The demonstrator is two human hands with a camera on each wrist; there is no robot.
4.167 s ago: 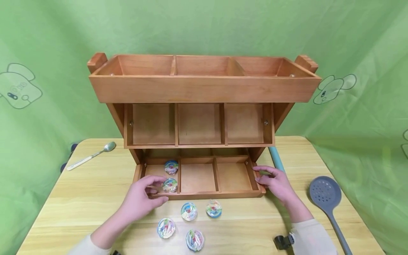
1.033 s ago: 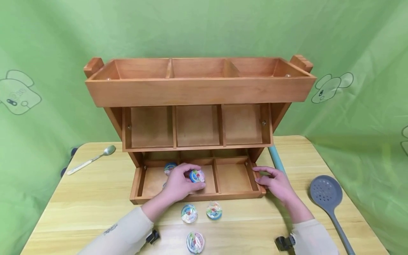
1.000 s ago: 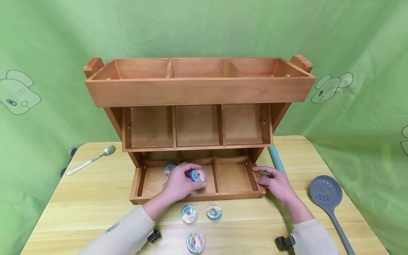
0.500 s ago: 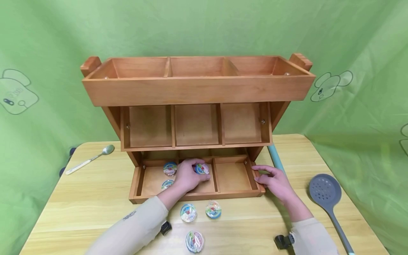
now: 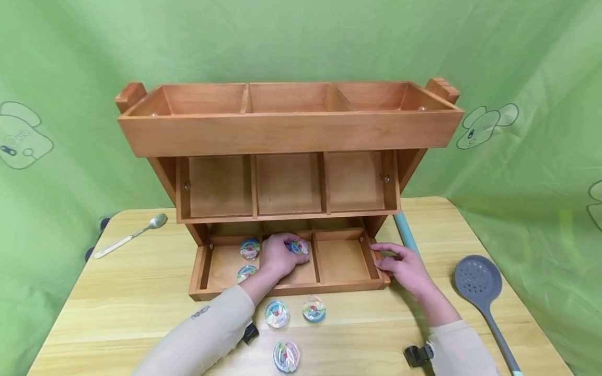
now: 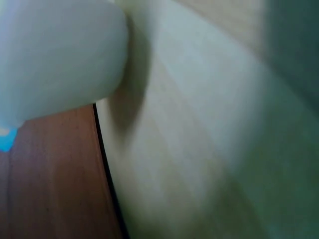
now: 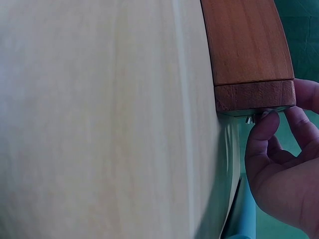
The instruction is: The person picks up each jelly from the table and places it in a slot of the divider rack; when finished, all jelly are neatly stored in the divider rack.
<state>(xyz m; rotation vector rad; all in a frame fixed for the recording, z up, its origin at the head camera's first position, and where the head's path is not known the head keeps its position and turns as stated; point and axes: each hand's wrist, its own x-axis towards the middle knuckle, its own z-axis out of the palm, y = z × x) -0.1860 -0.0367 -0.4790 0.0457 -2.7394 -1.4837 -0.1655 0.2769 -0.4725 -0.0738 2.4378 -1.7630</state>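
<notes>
My left fingers [image 5: 288,237] pinch a tub [image 5: 298,247]; released tilted, it may catch the divider [image 5: 318,266]. My right fingers [image 5: 388,247] grip the tray [image 5: 348,286]; a tug may shift it.

The brown three-tier wooden rack [image 5: 289,133] stands on the counter [image 5: 357,334], the right hand [image 5: 403,267] touching its end; the left hand [image 5: 278,258] holds a colourful round pack [image 5: 298,247] at the bottom middle compartment [image 5: 303,275].

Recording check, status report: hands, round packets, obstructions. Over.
Left hand gripping a round packet at bottom tray's middle compartment. Right hand holding tray's right end. Three loose packets on table in front; nothing visibly blocking.
</notes>
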